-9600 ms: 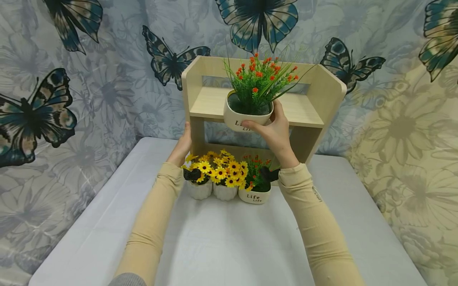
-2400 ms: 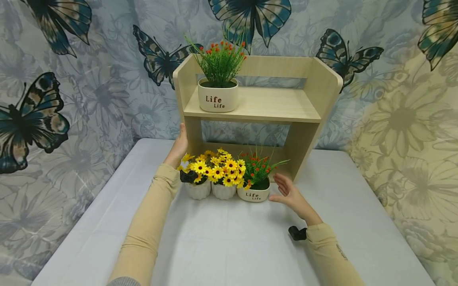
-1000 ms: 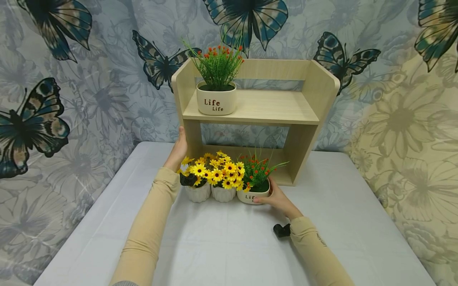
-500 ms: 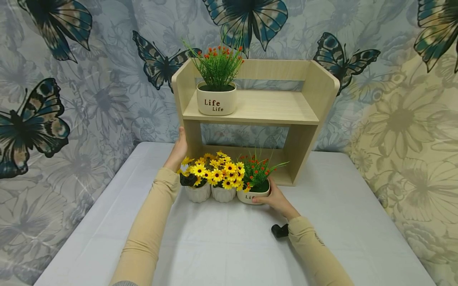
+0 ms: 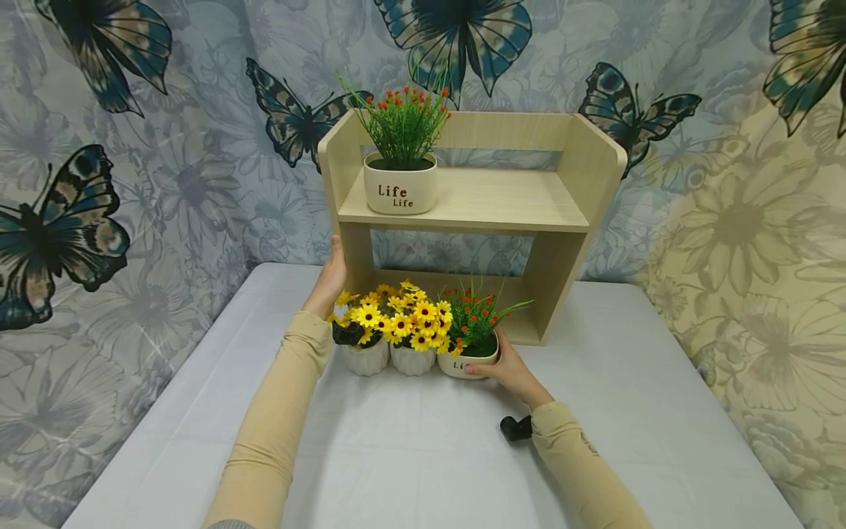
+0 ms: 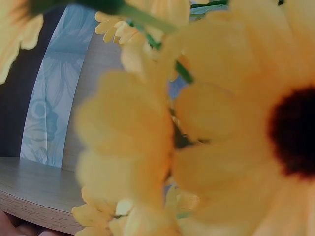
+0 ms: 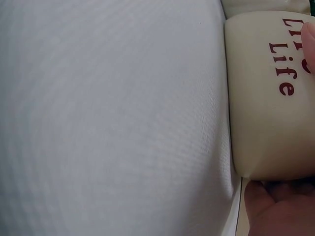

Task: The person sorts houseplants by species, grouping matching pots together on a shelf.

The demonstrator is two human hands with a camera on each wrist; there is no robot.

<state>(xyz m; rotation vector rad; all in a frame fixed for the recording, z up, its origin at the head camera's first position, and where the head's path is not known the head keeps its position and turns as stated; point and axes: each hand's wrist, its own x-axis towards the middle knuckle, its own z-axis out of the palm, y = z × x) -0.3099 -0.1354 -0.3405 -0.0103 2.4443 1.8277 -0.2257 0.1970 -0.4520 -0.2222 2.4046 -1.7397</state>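
Note:
Two white pots (image 5: 413,360) of yellow daisies stand side by side on the table, and to their right sits a cream "Life" flower pot (image 5: 452,365) with red-flowered grass. My right hand (image 5: 512,371) grips this pot from its right side, thumb across the front lettering. In the right wrist view its fingers (image 7: 280,206) lie at the end of the pot. My left hand (image 5: 328,283) rests against the outer left side of the wooden shelf (image 5: 509,195); yellow petals (image 6: 216,128) fill most of the left wrist view.
A matching "Life" pot (image 5: 399,192) of red-flowered grass stands on the left of the upper shelf. The shelf stands at the back of the white-covered table (image 5: 410,448), before a butterfly-patterned wall hanging (image 5: 198,191).
The upper plant, earlier in my right hand, now stands on the shelf. My right hand has moved down and taken hold of the lower "Life" pot. My left hand stays at the shelf.

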